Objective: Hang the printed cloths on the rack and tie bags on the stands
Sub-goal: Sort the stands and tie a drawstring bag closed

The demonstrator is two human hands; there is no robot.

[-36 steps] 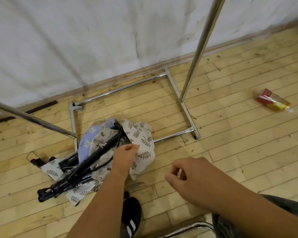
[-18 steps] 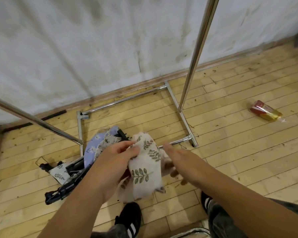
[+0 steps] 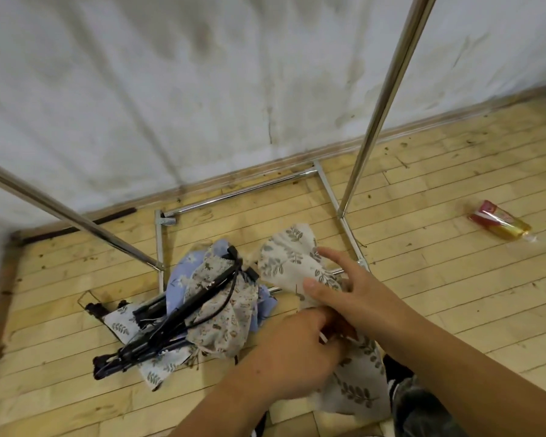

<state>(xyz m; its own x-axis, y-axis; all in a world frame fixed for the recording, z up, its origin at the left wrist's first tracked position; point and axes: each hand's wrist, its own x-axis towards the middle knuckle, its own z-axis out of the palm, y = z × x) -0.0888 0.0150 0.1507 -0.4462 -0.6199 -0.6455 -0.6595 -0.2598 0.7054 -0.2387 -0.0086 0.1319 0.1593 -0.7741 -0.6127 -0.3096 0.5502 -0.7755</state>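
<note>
The leaf-print cloth [image 3: 284, 260] is held up low over the wooden floor [image 3: 438, 279], in front of the rack [image 3: 382, 105] and just to the right of the pile [image 3: 224, 316] of other printed cloths; the left hand [image 3: 297, 351] has its fingers curled round a bunched middle part of it; the right hand [image 3: 344, 288] lies against the upper part with fingers stretched fairly straight, and no firm pinch shows there. The cloth looks thin, light and limp; it folds and sags wherever it is not supported, so it should drape over a rail easily but will likely slide off if hung unevenly; the best hold is probably along one edge or at two corners, spread apart, rather than in the crumpled middle. The folded black stands [image 3: 177, 313] lie across the pile, stiff and heavier by the look of them; lifting a cloth from under them could drag them along. A red and yellow packet [image 3: 498, 223] lies well apart on the floor; its print is too blurred to read; small white marks on the stands are also unreadable.
</note>
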